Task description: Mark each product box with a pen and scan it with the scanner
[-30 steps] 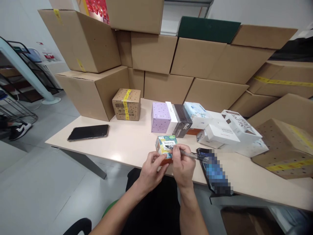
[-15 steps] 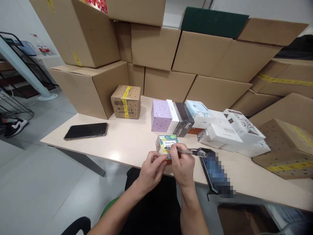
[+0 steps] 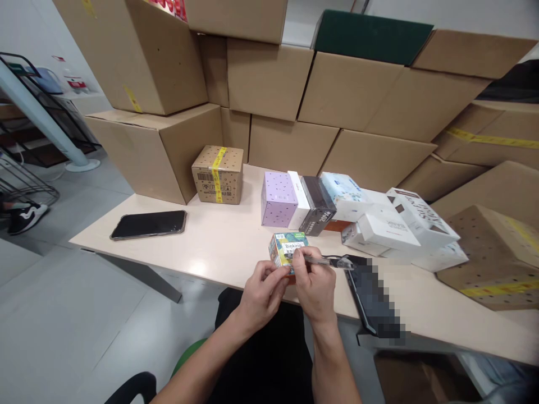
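Observation:
A small green, yellow and orange box (image 3: 293, 242) marked "Binking" sits at the table's front edge, its lower part covered by my fingers. My left hand (image 3: 263, 292) pinches its near left corner between thumb and fingers. In my right hand (image 3: 315, 286) is a pen (image 3: 328, 260), gripped near its tip, which points left over the box's label. The tip itself lies too close to the label for me to tell whether it touches. Just behind the small box stand a purple box (image 3: 278, 199) and a dark grey box (image 3: 316, 206).
A black phone (image 3: 148, 224) lies on the table (image 3: 219, 241) at left, near a taped carton (image 3: 217, 175). White boxes (image 3: 389, 235) cluster at right, behind a dark handheld device (image 3: 362, 297) with a blurred screen. Large cardboard boxes (image 3: 269, 78) wall off the back.
The pen and my right fingers have shifted very slightly over the label. My left hand stays on the box. The device's screen looks darker now, and the view has moved a little.

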Motion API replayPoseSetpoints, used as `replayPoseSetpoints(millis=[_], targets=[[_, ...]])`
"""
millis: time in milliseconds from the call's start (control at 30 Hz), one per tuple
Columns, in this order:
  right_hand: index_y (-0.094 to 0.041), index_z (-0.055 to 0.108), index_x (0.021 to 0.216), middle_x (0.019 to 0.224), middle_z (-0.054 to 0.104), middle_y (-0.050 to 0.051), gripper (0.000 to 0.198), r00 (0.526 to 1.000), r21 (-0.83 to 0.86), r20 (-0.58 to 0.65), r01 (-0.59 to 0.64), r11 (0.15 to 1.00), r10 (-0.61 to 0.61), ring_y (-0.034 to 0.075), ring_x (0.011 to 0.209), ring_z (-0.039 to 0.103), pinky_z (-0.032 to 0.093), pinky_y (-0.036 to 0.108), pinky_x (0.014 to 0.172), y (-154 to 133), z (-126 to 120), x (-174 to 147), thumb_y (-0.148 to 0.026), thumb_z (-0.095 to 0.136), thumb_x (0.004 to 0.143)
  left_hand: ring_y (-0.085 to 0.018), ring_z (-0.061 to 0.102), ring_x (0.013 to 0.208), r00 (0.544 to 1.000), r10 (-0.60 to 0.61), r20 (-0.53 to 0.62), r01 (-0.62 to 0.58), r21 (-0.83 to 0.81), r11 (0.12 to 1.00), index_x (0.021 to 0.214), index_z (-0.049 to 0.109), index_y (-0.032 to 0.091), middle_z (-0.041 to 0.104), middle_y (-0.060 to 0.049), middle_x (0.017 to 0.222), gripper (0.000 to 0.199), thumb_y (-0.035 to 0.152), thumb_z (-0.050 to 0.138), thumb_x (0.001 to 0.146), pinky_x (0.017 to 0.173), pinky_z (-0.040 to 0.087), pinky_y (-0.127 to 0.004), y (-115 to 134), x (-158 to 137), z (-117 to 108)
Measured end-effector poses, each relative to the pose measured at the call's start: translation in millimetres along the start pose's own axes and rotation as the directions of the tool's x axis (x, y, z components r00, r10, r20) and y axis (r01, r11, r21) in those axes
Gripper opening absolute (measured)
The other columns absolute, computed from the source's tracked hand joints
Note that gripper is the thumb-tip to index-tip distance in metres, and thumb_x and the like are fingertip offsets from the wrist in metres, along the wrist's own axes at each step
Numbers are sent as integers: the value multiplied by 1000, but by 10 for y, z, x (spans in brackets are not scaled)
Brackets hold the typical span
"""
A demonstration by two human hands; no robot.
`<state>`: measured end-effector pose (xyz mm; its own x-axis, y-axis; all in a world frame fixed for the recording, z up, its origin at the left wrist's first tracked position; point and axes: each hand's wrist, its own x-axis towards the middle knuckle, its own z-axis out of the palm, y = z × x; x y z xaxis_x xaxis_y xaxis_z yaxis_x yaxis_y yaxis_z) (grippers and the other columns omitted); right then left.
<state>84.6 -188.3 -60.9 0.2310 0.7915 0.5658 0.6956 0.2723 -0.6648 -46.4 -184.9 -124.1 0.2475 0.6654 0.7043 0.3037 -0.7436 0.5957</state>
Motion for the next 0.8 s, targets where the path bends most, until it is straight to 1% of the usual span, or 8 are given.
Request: replayPoseSetpoints(millis=[133, 333, 433, 533, 600, 633, 700, 800], targets=[[-20, 61, 83, 75, 68, 0, 27, 1000, 9, 4, 28, 1000, -28, 12, 65, 64, 46, 22, 64, -1, -8, 16, -37, 45, 98, -13, 59, 87, 1000, 12, -9, -12, -2, 1000, 126, 56, 22, 49, -6, 102, 34, 11, 53, 94, 74, 56, -24, -9, 4, 6], [-20, 60, 83, 72, 66, 0, 27, 999, 63, 32, -43, 997, 42, 12, 62, 61, 44, 23, 60, 19, -13, -10, -39, 48, 96, -13, 58, 87, 999, 28, -19, -28, 26, 999, 126, 56, 21, 50, -6, 102, 34, 11, 52, 94, 73, 55, -23, -9, 0, 18], [-20, 58, 85, 70, 61, -2, 24, 983, 229, -87, -141, 963, 164, 11, 60, 58, 45, 23, 59, 34, -20, -68, -40, 50, 95, -12, 58, 88, 999, 33, -30, -32, 42, 999, 127, 56, 20, 50, -6, 102, 35, 10, 52, 94, 72, 55, -22, -9, 3, 23], [-20, 55, 92, 73, 60, -2, 27, 916, 454, -201, -226, 862, 346, 10, 52, 53, 41, 23, 50, 87, -112, -104, -45, 47, 96, -12, 58, 88, 999, 7, -43, -4, 53, 999, 129, 55, 22, 50, -6, 102, 36, 11, 52, 95, 73, 55, -23, -15, 12, 24], [-20, 53, 95, 80, 64, 1, 31, 880, 480, -224, -275, 833, 420, 10, 50, 52, 39, 23, 47, 180, -225, -106, -50, 45, 96, -12, 59, 88, 999, -21, -44, 23, 57, 998, 129, 55, 23, 50, -6, 102, 36, 12, 51, 95, 74, 55, -24, -20, 17, 21], [-20, 53, 95, 81, 65, 2, 34, 873, 427, -219, -316, 847, 436, 10, 51, 53, 39, 24, 49, 246, -285, -103, -52, 44, 95, -12, 59, 88, 999, -33, -42, 35, 61, 998, 130, 54, 23, 50, -6, 103, 36, 12, 51, 96, 75, 55, -24, -22, 19, 20], [-19, 56, 95, 80, 66, 4, 38, 880, 202, -173, -408, 890, 443, 13, 56, 56, 41, 26, 55, 396, -391, -98, -55, 46, 92, -13, 59, 89, 998, -49, -37, 51, 73, 996, 130, 54, 23, 51, -6, 103, 36, 13, 51, 96, 76, 54, -25, -25, 23, 20], [-17, 60, 109, 77, 68, 6, 46, 881, -198, -6, -464, 863, 473, 21, 68, 62, 43, 30, 63, 577, -452, -97, -56, 52, 87, -13, 59, 90, 997, -66, -35, 68, 88, 994, 130, 54, 23, 52, -6, 102, 35, 14, 50, 96, 77, 54, -25, -25, 30, 23]])
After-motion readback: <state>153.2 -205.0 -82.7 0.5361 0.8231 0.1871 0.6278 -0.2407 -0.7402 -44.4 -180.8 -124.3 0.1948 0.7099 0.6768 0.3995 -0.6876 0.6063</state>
